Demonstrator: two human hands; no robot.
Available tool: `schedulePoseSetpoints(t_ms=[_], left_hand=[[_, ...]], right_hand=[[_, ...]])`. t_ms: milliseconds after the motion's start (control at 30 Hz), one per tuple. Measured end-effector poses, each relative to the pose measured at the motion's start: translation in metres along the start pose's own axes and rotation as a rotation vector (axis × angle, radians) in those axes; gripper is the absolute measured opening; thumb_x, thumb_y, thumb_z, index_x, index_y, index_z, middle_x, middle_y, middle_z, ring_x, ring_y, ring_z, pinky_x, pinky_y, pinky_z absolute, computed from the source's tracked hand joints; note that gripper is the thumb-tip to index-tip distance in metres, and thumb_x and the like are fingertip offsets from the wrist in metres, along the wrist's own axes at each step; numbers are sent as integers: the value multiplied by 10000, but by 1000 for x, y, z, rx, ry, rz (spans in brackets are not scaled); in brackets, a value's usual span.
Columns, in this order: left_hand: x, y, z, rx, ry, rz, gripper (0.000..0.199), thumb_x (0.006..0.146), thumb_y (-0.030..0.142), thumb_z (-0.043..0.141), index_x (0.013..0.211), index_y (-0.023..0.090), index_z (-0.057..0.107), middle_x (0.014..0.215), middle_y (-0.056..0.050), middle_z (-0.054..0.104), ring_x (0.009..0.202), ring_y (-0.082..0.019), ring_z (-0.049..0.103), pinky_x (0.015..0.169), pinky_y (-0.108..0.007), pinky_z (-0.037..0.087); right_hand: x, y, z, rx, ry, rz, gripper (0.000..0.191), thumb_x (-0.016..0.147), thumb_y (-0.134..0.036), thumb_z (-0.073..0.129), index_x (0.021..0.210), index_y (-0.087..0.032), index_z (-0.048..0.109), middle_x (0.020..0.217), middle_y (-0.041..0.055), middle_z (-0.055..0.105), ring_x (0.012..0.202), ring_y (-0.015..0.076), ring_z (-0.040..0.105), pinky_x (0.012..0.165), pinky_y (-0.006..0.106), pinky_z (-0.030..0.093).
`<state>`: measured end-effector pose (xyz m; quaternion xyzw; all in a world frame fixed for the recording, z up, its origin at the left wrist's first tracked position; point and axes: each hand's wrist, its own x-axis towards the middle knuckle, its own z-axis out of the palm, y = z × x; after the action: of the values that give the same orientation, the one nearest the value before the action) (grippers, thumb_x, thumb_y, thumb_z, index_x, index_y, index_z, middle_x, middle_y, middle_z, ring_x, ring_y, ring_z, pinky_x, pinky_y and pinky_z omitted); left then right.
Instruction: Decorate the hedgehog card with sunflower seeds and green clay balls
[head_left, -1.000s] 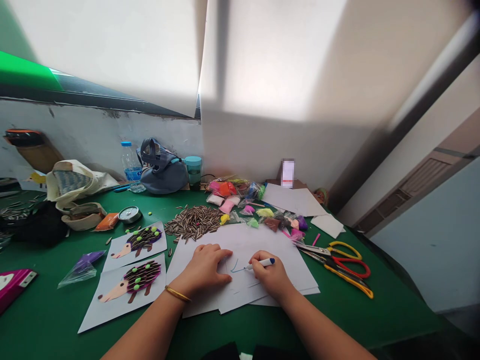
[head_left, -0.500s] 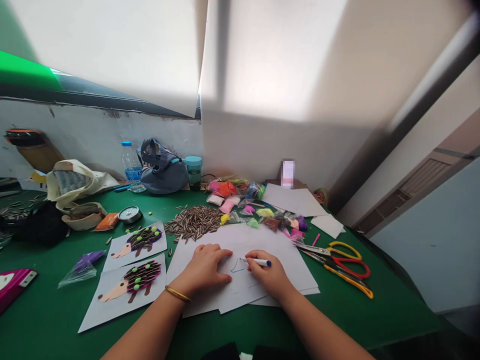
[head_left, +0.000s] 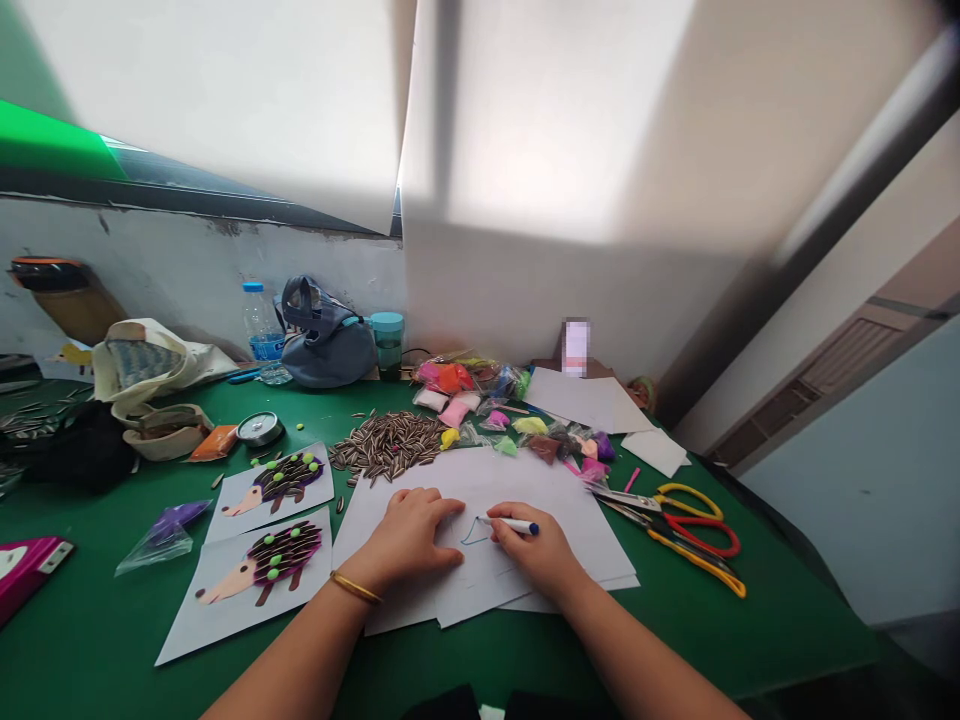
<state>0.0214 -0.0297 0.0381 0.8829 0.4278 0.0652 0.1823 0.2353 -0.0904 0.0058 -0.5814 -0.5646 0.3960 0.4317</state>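
Note:
My right hand (head_left: 538, 548) is closed round a white marker (head_left: 513, 524) with a dark blue end. Its tip touches the top sheet of white paper (head_left: 480, 590), beside a small blue line drawing (head_left: 472, 535). Flat on the same paper, with fingers spread, lies my left hand (head_left: 412, 535), just left of the drawing. More white sheets are layered underneath. Two hedgehog pictures, an upper one (head_left: 283, 477) and a lower one (head_left: 281, 560), lie to the left; they have seed spines and green dots.
Behind the paper are a heap of sunflower seeds (head_left: 390, 445) and bags of coloured clay (head_left: 544, 448). Scissors (head_left: 690, 525) with yellow and red handles lie on the right. A blue bag (head_left: 326, 345), water bottle (head_left: 262, 340) and teal-lidded cup (head_left: 388, 345) stand along the wall.
The marker has shifted slightly left, and a short blue line has been added on the right side of the drawing. My left hand has stayed in place.

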Motion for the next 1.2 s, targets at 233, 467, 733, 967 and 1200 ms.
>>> schedulePoseSetpoints(t_ms=[233, 467, 733, 967, 1200], left_hand=[[0, -1, 1, -3, 8, 6, 592, 667, 462, 732, 1232, 327, 618, 1074, -55, 643, 1070, -284, 562, 966, -418, 346], [0, -2, 1, -10, 10, 7, 596, 662, 472, 738, 1229, 330, 619, 1081, -51, 646, 1075, -284, 562, 969, -422, 343], [0, -2, 1, -6, 14, 10, 586, 665, 467, 733, 1224, 331, 620, 1076, -54, 644, 1069, -287, 563, 963, -416, 347], [-1, -2, 2, -10, 19, 9, 579, 667, 464, 730, 1222, 337, 620, 1080, -50, 644, 1072, -285, 562, 969, -414, 341], [-1, -1, 0, 0, 0, 2, 592, 673, 460, 725, 1239, 327, 612, 1088, -53, 637, 1081, -285, 552, 981, -411, 332]], right_hand=[[0, -2, -1, -25, -3, -5, 254, 836, -373, 606, 991, -206, 718, 894, 60, 751, 823, 226, 707, 763, 322, 549], [0, -3, -1, -7, -7, -5, 256, 833, -374, 607, 989, -203, 716, 904, 61, 750, 823, 226, 709, 765, 320, 548], [-1, -3, 0, 24, 6, 14, 251, 824, -378, 609, 972, -205, 715, 877, 55, 743, 816, 224, 702, 762, 314, 545], [0, -6, -1, -45, 75, -24, 210, 831, -359, 574, 864, -197, 702, 828, 45, 722, 776, 212, 667, 714, 294, 507], [2, -4, -1, -91, 89, -37, 214, 832, -361, 562, 857, -202, 703, 800, 34, 715, 770, 212, 649, 698, 290, 480]])
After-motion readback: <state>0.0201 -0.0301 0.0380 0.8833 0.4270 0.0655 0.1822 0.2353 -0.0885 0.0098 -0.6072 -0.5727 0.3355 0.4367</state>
